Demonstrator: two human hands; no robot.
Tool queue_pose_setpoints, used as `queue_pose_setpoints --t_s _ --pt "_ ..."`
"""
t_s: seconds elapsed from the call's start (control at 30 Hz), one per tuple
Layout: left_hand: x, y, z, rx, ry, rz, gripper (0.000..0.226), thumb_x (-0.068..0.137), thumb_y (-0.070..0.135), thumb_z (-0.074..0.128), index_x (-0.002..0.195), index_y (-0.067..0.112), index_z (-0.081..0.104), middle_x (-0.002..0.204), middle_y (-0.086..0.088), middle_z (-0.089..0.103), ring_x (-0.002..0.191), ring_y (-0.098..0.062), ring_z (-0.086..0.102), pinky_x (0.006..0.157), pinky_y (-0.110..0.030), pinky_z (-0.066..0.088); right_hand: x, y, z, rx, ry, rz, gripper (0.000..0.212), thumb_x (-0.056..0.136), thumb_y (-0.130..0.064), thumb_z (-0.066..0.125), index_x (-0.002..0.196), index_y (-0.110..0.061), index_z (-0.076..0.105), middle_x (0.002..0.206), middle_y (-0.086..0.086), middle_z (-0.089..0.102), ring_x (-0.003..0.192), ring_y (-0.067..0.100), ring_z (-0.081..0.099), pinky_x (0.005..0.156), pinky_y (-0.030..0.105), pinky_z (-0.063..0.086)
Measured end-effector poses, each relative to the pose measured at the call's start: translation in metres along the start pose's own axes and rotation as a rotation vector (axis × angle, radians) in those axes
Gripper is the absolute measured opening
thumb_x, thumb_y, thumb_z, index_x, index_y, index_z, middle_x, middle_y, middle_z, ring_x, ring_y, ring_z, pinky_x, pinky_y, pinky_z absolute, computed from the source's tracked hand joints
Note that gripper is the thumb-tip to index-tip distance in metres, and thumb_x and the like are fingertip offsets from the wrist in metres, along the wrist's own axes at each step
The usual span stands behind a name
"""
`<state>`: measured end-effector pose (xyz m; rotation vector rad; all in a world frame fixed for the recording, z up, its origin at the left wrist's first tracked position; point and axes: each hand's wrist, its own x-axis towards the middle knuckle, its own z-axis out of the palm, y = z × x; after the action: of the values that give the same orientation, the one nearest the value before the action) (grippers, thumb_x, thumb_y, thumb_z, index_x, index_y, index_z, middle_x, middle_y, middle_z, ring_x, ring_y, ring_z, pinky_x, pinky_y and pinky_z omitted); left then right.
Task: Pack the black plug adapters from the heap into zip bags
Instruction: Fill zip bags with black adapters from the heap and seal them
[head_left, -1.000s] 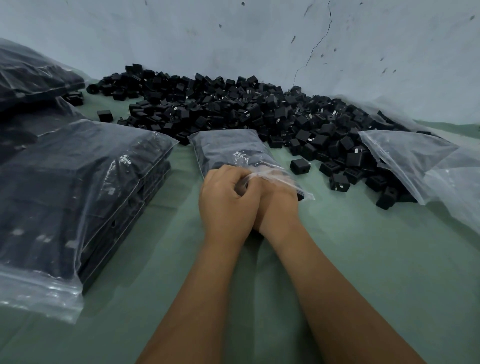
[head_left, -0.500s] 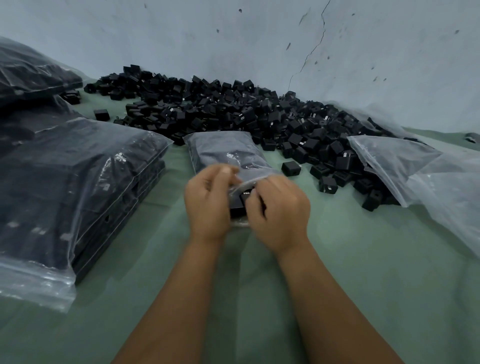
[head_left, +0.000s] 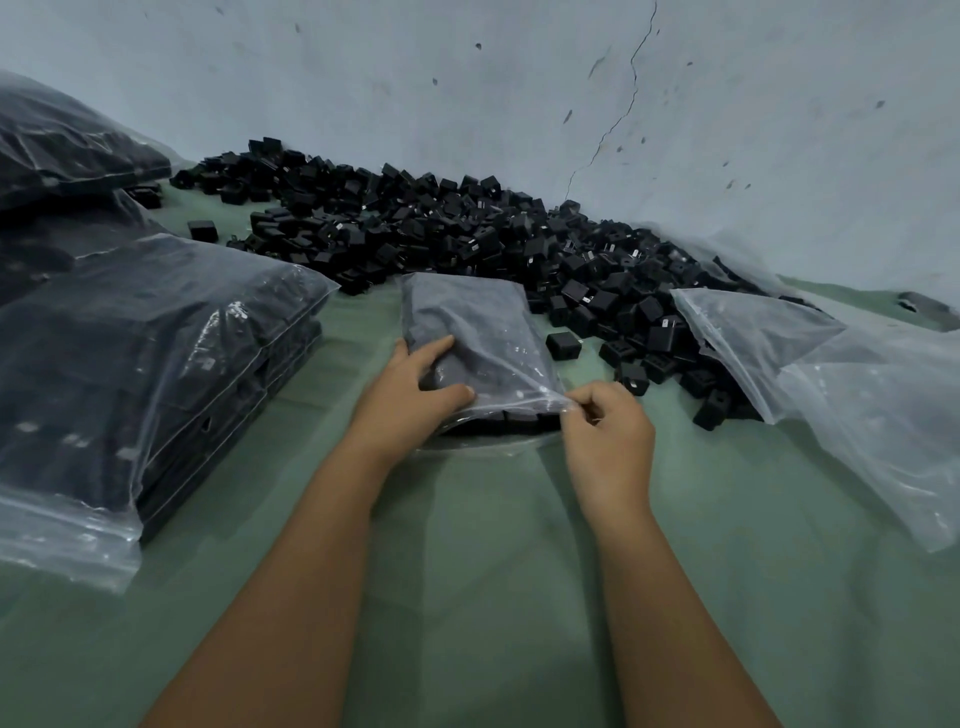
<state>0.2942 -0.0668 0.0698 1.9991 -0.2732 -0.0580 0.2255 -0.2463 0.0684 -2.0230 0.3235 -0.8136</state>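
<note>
Hands apart on a filled zip bag

Left hand (head_left: 410, 395) rests on the filled zip bag (head_left: 478, 338), fingers straight; right hand (head_left: 605, 431) pinches its near corner. Behind lies the heap of black plug adapters (head_left: 467, 234); packed bags (head_left: 145, 364) sit left.

left hand (head_left: 410, 395) presses filled zip bag (head_left: 478, 332) | right hand (head_left: 608, 436) pinches its corner | adapter heap (head_left: 467, 234) behind
</note>
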Motion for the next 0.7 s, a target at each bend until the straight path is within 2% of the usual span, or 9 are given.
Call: queue_pose_setpoints --t_s 0.13,0.23,0.3,0.37,0.47,0.53,0.6,0.7 --pt "0.007 -0.006 -0.010 0.128 -0.120 0.045 0.082 0.067 0.055 0.066 0.144 0.042 0.042 0.161 0.006 0.022 0.142 -0.021 0.034 0.118 -0.041 0.028 -0.011 0.007 -0.017 -0.030 -0.139 -0.027 0.039 0.079 0.004 0.053 0.082 -0.034 0.060 0.096 -0.012 0.052 0.081 -0.007 0.052 0.066 0.002 0.039" --pt "0.007 -0.014 -0.022 0.170 -0.186 0.095 0.080 0.074 0.058 0.067 0.147 0.042 0.037 0.162 0.006 0.020 0.144 -0.017 0.030 0.120 -0.037 0.024 -0.015 0.014 -0.025 -0.105 -0.152 -0.020 0.043 0.075 0.006 0.051 0.094 -0.032 0.055 0.099 -0.010 0.050 0.083 -0.007 0.049 0.066 0.005 0.038" --pt "0.001 -0.018 -0.023 0.330 -0.180 0.145 0.076 0.081 0.064 0.058 0.149 0.044 0.030 0.162 0.006 0.019 0.146 -0.019 0.027 0.120 -0.041 0.024 -0.017 0.016 -0.028 -0.101 -0.121 0.006 0.039 0.075 0.006 0.053 0.090 -0.030 0.055 0.090 -0.009 0.054 0.074 -0.002 0.050 0.065 0.009 0.040" --pt "-0.008 -0.023 -0.020 0.537 -0.140 0.167 0.064 0.093 0.062 0.045 0.151 0.045 0.023 0.164 -0.003 0.016 0.148 -0.025 0.022 0.120 -0.042 0.020 -0.016 0.016 -0.029 -0.085 -0.104 0.014 0.034 0.075 0.005 0.056 0.084 -0.028 0.057 0.084 -0.010 0.058 0.070 0.001 0.051 0.063 0.009 0.041" --pt "-0.027 -0.021 -0.020 0.642 -0.043 0.176 0.057 0.096 0.056 0.041 0.150 0.042 0.030 0.163 -0.009 0.012 0.149 -0.024 0.012 0.117 -0.043 0.014 -0.015 0.016 -0.035 -0.166 -0.159 -0.108 0.032 0.075 0.007 0.058 0.082 -0.025 0.057 0.085 -0.008 0.057 0.076 0.003 0.051 0.067 0.006 0.040" --pt "-0.038 -0.012 -0.019 0.632 0.043 0.327 0.053 0.094 0.053 0.050 0.143 0.034 0.044 0.159 -0.005 0.025 0.145 -0.022 0.019 0.114 -0.043 0.017 -0.015 0.016 -0.038 -0.235 -0.210 -0.183 0.036 0.073 0.010 0.057 0.083 -0.024 0.056 0.087 -0.005 0.054 0.079 0.005 0.049 0.069 0.008 0.039" --pt "-0.047 0.000 -0.013 0.601 0.088 0.492 0.053 0.084 0.050 0.059 0.132 0.028 0.057 0.142 -0.004 0.047 0.134 -0.025 0.038 0.108 -0.042 0.027 -0.013 0.016 -0.039 -0.268 -0.218 -0.213 0.037 0.072 0.013 0.055 0.083 -0.023 0.057 0.086 -0.002 0.054 0.079 0.010 0.049 0.071 0.015 0.041" --pt "-0.052 0.012 0.005 0.625 0.095 0.670 0.034 0.079 0.022 0.070 0.112 0.016 0.071 0.109 -0.005 0.064 0.103 -0.031 0.058 0.089 -0.041 0.045 -0.011 0.016 -0.040 -0.270 -0.163 -0.231 0.031 0.075 0.013 0.059 0.082 -0.016 0.064 0.084 0.000 0.057 0.076 0.012 0.051 0.071 0.017 0.043"
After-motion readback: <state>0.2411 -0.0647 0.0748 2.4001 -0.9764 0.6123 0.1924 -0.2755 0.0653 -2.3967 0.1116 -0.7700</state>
